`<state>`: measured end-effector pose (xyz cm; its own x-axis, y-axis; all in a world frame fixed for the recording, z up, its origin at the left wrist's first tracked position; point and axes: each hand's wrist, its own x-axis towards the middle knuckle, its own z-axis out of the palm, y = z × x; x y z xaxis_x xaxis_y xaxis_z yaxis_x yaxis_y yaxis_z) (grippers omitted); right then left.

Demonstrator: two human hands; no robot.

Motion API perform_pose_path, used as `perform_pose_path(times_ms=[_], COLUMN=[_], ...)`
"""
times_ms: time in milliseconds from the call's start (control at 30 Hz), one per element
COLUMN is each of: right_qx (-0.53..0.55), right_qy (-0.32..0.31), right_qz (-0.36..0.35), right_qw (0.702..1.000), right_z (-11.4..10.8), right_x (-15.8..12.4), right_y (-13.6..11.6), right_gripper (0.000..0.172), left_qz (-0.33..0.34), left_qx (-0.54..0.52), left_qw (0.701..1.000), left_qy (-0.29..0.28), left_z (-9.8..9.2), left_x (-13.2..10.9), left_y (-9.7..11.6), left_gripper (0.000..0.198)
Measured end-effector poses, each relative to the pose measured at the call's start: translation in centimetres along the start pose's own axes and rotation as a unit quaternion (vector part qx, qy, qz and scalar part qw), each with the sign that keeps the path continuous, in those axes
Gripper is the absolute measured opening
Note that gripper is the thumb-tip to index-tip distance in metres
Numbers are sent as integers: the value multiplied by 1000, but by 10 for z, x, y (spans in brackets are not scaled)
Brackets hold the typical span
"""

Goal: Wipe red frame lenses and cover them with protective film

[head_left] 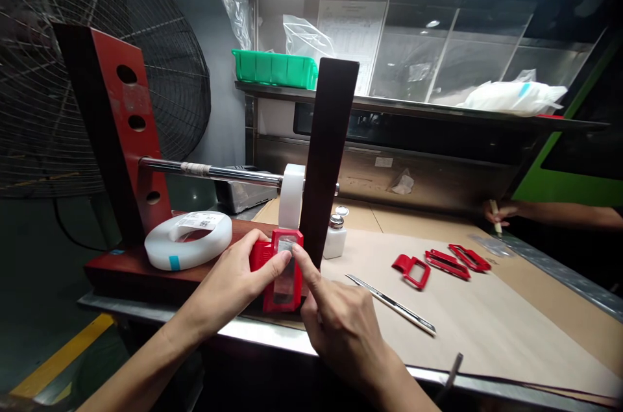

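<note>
My left hand (pixel 243 269) grips a red plastic frame part (pixel 268 302) by its side, with the thumb lying across its window. Clear film (pixel 287 285) covers that window and appears to run up to a roll of film (pixel 293 194) on a metal rod. My right hand (pixel 343 315) points its index finger onto the film near the part's upper right edge, its other fingers curled in. Nothing shows in the right hand's curled fingers, though their inner side is hidden. A larger film roll (pixel 160 250) lies left of my left hand on the stand's base.
The dark red stand (pixel 331 159) holds the rod (pixel 233 173). Nearby are a white pump bottle (pixel 335 240), a craft knife (pixel 394 305) and several red parts (pixel 448 265). At far right, another person's hand (pixel 503 212) holds a pale-handled tool.
</note>
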<state>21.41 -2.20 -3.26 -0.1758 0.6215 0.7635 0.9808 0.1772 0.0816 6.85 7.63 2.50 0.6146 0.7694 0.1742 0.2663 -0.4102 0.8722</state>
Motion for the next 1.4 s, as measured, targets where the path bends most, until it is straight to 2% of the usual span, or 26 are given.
perform_pose_path(times_ms=[167,367,533,667,767,800,867,967,1133,1267,1400], right_qx=[-63,-78,-112,-69,-24,-26,-55,-87,-78,-52,-37], right_qy=[-29,-47,-106,-108,-87,-100,-164,-270,-345,-356,-323], right_qz=[-23,-24,-24,-11,28,52,111,180,230,258,289], right_qw=[997,996,988,992,996,993,979,942,907,897,900], right_z=[2,-4,-8,-11,-18,-22,-28,-35,-34,-26,-24], right_x=[2,11,23,23,19,17,11,-2,-33,-48,-53], right_y=[11,15,18,20,30,36,53,83,119,128,132], right_gripper=[63,67,76,74,58,50,33,25,16,13,7], left_qz=[9,28,28,28,25,24,18,9,28,37,23], left_qx=[8,46,42,46,52,52,51,46,39,55,43], left_qw=[1000,998,999,999,998,998,998,999,996,995,996], left_qy=[4,14,11,8,6,6,12,23,73,74,70], left_z=[0,0,-1,-1,-2,-2,-3,-2,5,5,5], left_x=[0,1,1,0,0,0,1,2,3,5,5], left_y=[-1,-1,-2,-2,-1,-1,-1,-2,-2,-3,-4], left_gripper=[25,28,24,28,32,33,37,40,44,43,42])
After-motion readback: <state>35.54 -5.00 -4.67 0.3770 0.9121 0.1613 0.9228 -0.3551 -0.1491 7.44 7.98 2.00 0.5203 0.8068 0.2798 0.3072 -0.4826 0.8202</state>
